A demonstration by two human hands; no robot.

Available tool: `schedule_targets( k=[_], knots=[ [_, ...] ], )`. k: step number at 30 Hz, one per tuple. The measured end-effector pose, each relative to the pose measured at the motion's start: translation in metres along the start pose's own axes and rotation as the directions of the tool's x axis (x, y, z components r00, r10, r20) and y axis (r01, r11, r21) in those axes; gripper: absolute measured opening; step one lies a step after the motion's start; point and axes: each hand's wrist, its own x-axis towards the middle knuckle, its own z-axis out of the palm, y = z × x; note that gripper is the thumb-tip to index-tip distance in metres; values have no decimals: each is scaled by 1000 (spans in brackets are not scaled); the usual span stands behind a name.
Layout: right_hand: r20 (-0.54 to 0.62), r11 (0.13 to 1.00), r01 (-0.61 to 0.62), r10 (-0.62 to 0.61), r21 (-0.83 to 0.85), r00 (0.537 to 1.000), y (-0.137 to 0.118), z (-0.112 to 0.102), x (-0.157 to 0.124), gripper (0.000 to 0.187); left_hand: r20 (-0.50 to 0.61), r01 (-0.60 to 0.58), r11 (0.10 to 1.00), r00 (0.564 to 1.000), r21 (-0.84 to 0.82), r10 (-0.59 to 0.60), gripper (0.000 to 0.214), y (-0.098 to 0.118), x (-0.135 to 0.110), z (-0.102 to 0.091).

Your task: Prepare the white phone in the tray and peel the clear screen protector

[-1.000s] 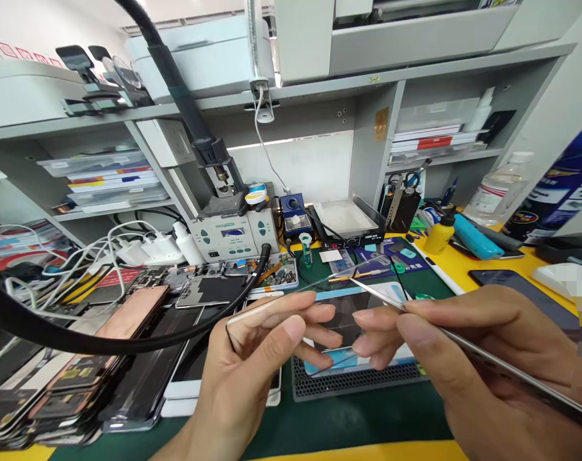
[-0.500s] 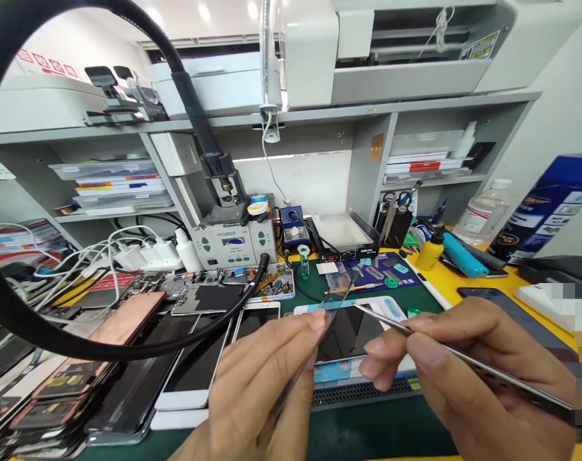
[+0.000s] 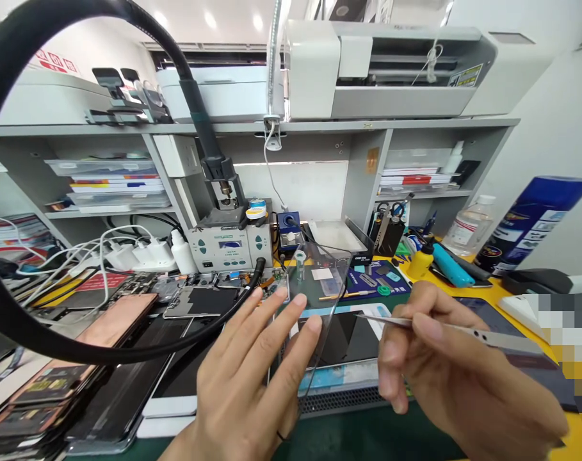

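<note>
My left hand (image 3: 252, 378) holds a clear, thin glass sheet (image 3: 317, 282) upright by its edge, fingers stretched along it and thumb behind. My right hand (image 3: 444, 378) is closed on metal tweezers (image 3: 415, 323), whose tip points left toward the sheet's lower edge. Under both hands a dark phone screen (image 3: 353, 339) lies on a blue-edged holder over a perforated black mat (image 3: 343, 400).
A thick black hose (image 3: 12, 320) loops over the left side from a rework station (image 3: 230, 243). Stacks of phones and screens (image 3: 79, 378) fill the left. Bottles, a blue box (image 3: 535, 218) and tools stand right, with shelves and machines behind.
My left hand has turned the clear sheet from nearly flat to upright and raised it. The tweezers have dropped to level. The camera has tilted upward.
</note>
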Motion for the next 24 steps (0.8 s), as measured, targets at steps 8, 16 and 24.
schedule_targets(
  k=[8,16,24],
  knots=[
    [40,996,-20,17,85,999,4,-5,7,16,-45,50,996,998,68,-47,50,-2,-2,0],
    [5,993,48,-49,106,999,0,-7,8,9,-63,234,948,966,-216,-252,49,-1,-4,-4],
    [-160,968,239,-225,75,961,-10,-11,17,6,562,631,-226,403,-742,-722,22,6,11,-13]
  ],
)
